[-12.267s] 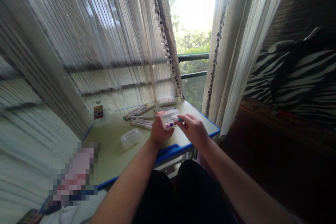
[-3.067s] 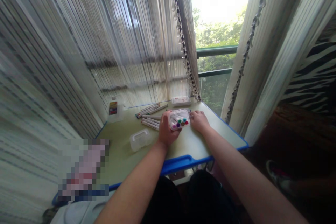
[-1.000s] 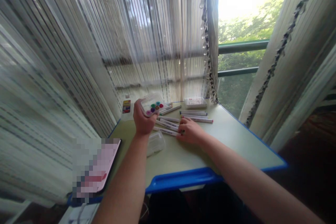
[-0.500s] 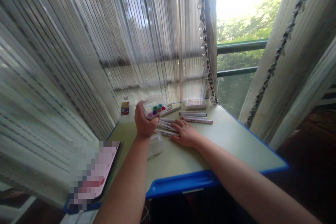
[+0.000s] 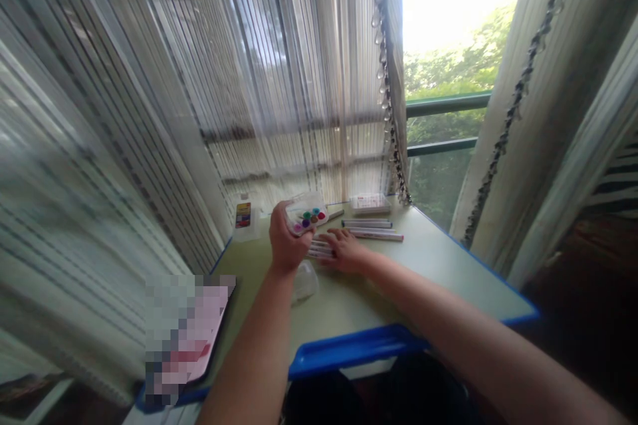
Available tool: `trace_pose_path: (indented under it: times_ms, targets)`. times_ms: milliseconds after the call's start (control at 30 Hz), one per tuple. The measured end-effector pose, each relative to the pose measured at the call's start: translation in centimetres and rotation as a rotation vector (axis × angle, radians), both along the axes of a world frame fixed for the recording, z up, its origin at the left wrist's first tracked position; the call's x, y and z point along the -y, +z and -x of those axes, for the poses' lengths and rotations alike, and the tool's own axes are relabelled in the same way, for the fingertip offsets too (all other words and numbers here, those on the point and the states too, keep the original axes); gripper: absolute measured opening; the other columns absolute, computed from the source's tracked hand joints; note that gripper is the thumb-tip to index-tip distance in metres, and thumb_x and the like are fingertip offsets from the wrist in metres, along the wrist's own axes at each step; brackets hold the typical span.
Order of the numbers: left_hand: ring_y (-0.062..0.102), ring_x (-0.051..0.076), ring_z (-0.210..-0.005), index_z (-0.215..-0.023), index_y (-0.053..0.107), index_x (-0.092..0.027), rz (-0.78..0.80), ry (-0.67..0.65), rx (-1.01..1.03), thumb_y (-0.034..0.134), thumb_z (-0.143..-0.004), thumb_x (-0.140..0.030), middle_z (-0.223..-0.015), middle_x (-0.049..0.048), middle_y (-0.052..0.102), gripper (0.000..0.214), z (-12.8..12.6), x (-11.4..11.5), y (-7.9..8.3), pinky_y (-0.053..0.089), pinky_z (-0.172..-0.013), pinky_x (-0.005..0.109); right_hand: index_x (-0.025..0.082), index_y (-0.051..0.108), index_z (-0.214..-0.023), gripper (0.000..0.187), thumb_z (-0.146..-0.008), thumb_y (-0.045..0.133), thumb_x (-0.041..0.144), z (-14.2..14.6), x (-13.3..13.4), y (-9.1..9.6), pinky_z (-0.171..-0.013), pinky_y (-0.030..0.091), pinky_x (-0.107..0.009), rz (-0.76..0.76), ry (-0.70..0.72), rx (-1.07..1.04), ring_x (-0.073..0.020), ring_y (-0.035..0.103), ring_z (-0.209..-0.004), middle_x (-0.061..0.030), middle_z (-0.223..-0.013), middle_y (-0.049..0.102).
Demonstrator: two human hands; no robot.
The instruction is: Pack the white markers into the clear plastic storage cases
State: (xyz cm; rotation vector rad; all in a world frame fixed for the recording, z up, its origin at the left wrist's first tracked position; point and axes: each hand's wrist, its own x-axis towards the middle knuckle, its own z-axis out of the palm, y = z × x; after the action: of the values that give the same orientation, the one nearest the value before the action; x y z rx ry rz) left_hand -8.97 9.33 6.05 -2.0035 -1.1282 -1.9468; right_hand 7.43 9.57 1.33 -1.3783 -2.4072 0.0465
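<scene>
My left hand [image 5: 285,244] is closed round a clear plastic marker case [image 5: 306,214], held up off the green desk [image 5: 438,265]. Several coloured marker caps show in its open end. My right hand [image 5: 343,249] lies on the desk with its fingers down over a few loose white markers [image 5: 319,251] just below the case. Whether it grips one I cannot tell. More loose markers [image 5: 371,229] lie in a row to the right of that hand.
A clear lid [image 5: 304,281] lies on the desk beside my left forearm. A small bottle with a coloured label [image 5: 243,219] and a flat clear box [image 5: 369,203] stand at the back by the striped curtain. A blurred flat object [image 5: 182,329] lies at the left.
My right hand has slid left onto the loose markers under the case. My left hand still holds the case up, now slightly closer to the right hand. The view has shifted a little.
</scene>
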Motion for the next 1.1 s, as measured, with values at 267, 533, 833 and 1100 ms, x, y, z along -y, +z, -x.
trace_pose_path:
  times_ms: [267,533,833,1100]
  targets:
    - [0.059,0.027,-0.097,-0.114,0.045,-0.019,-0.064,-0.129,-0.173,0.073,-0.055,-0.018,-0.106,0.0094,0.058,0.066,-2.6,1.3,-0.2,0.051,-0.086,0.043,0.014,0.059,-0.115,0.035,-0.084,0.049,0.025,-10.2,2.3,0.9,-0.09,0.037,-0.037,0.014,-0.481,0.103,-0.0286,0.048,-0.109,-0.0162,-0.114,0.058]
    - [0.055,0.032,-0.108,-0.114,0.045,-0.019,-0.201,-0.313,-0.275,0.066,-0.07,-0.037,-0.11,0.015,0.055,0.052,-6.5,3.5,-1.3,0.046,-0.093,0.051,0.013,0.064,-0.104,0.029,-0.091,0.04,0.023,-13.1,7.8,-0.2,-0.084,0.041,-0.03,0.034,-0.499,0.015,-0.0215,0.057,-0.096,-0.0144,-0.104,0.063]
    - [0.055,0.031,-0.106,-0.119,0.037,-0.02,-0.057,-0.265,-0.323,0.065,-0.06,-0.018,-0.111,0.0142,0.054,0.065,-9.5,7.3,-3.2,0.049,-0.089,0.05,0.015,0.063,-0.097,0.025,-0.088,0.044,0.029,-16.9,19.5,3.5,-0.086,0.045,-0.035,-0.463,-0.52,-0.543,-0.0217,0.058,-0.09,-0.0101,-0.094,0.059]
    - [0.054,0.031,-0.109,-0.119,0.036,-0.018,-0.07,-0.265,-0.41,0.06,-0.068,-0.026,-0.114,0.0168,0.053,0.058,-10.3,6.9,-5.3,0.048,-0.09,0.048,0.017,0.063,-0.091,0.017,-0.083,0.049,0.02,-12.3,23.0,4.2,-0.076,0.049,-0.03,-0.429,-0.312,-0.549,-0.017,0.058,-0.079,-0.0072,-0.09,0.058]
